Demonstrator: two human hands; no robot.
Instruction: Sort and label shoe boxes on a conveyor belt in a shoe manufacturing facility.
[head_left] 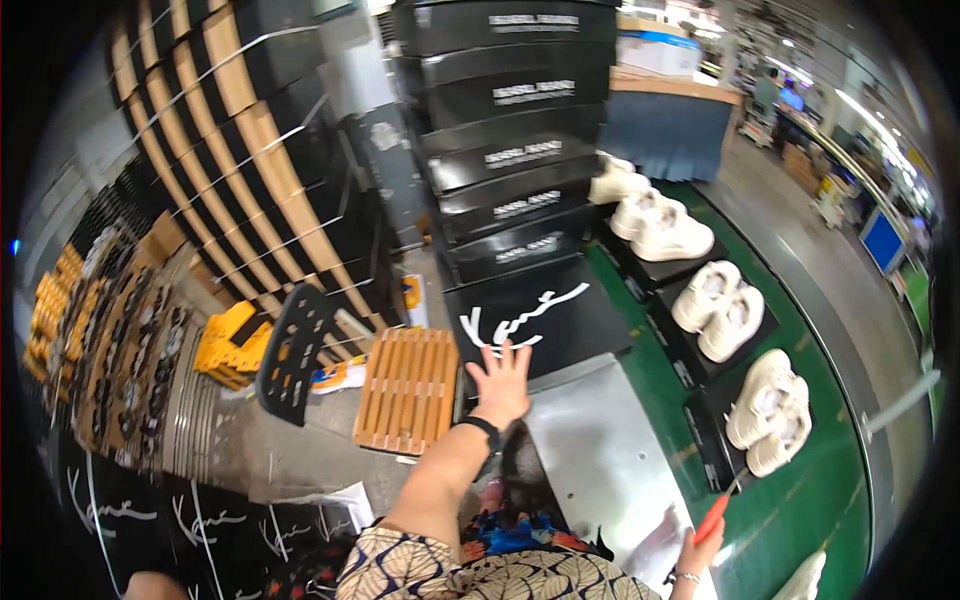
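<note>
Left hand [502,382] reaches forward, fingers spread flat; right hand [700,548] fisted low.

A tall stack of black boxes [520,150] with white writing on their fronts stands in the middle. The lowest black box [535,320] has big white writing on its lid. More flat black boxes [200,525] with white writing lie at the lower left. Brown and black boxes [240,130] are piled high on the left. A small blue screen [882,240] glows far right. A yellow label [411,293], maybe, lies on the floor.
</note>
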